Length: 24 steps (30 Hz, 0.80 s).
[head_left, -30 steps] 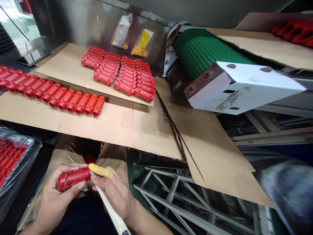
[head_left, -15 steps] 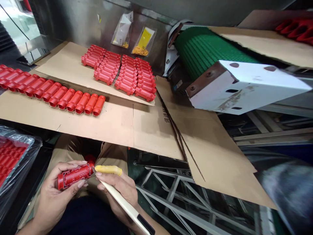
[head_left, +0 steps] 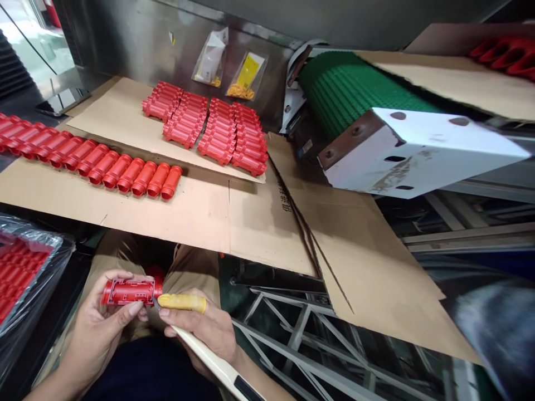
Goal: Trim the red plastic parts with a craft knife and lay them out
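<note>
My left hand (head_left: 98, 323) is closed round a red plastic cylinder (head_left: 130, 292), which lies nearly level with its recessed, patterned side facing up. In my right hand (head_left: 204, 326) is a long cream-handled tool (head_left: 213, 362), its small dark tip touching or very near the cylinder's right end. A yellow cover sits on the right index finger. Ahead, a row of red cylinders (head_left: 137, 177) lies on the cardboard (head_left: 200, 217). Behind that row, several columns of red parts (head_left: 217, 131) rest on a second cardboard sheet (head_left: 112, 108).
A plastic-lined bin (head_left: 62, 245) of red parts stands at the left. Two clear bags (head_left: 246, 78) with yellow pieces lie at the back. A green conveyor belt (head_left: 355, 89) with a white metal end (head_left: 422, 150) is at the right, above a metal frame (head_left: 296, 328).
The red cylinder has turned in my left hand and is now closer to level. My right hand and the tool have shifted slightly left and down. The view has moved a little.
</note>
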Each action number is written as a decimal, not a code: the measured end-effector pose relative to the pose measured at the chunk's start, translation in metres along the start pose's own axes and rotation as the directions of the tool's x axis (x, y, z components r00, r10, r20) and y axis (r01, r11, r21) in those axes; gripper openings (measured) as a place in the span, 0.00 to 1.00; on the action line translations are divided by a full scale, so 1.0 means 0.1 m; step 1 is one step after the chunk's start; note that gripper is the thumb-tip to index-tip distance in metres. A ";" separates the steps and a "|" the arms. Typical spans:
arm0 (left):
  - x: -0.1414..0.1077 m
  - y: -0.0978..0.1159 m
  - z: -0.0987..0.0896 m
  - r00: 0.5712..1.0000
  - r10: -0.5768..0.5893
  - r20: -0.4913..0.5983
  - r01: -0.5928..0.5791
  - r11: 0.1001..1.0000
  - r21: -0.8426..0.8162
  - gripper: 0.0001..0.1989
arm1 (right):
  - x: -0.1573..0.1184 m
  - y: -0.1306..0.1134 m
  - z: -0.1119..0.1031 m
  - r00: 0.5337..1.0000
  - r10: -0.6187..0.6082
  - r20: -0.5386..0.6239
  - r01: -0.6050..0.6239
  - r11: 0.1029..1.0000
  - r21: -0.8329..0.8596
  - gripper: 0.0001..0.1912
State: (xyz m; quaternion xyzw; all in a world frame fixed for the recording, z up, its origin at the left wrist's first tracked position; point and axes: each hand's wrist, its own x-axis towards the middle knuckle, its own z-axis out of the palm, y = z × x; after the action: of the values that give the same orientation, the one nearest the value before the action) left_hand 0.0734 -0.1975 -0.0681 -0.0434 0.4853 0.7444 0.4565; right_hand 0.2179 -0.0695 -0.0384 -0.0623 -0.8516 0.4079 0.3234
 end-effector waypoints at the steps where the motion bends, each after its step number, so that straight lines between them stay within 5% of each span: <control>1: 0.01 0.01 0.00 0.999 -0.028 0.017 0.028 0.999 -0.022 0.24 | 0.01 0.00 -0.01 1.000 0.000 0.006 0.000 1.000 0.014 0.13; 8: 0.06 0.04 -0.02 0.960 -0.218 0.177 0.238 0.967 -0.096 0.34 | 0.02 0.01 0.01 0.999 0.028 0.030 -0.031 0.996 0.089 0.12; 19: 0.08 0.00 -0.07 0.953 -0.235 0.194 0.257 0.961 -0.101 0.38 | 0.04 0.01 0.03 0.996 0.022 0.086 -0.029 0.996 0.079 0.08; 24: 0.09 0.01 -0.09 0.942 -0.249 0.226 0.273 0.959 -0.081 0.34 | 0.03 0.06 -0.03 0.985 -0.089 0.149 0.097 0.994 -0.045 0.09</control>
State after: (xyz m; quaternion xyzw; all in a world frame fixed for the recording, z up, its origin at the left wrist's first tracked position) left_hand 0.0643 -0.1990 -0.0769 -0.0527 0.3812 0.7035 0.5975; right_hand 0.2169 -0.0626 -0.0398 -0.0006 -0.8854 0.3735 0.2766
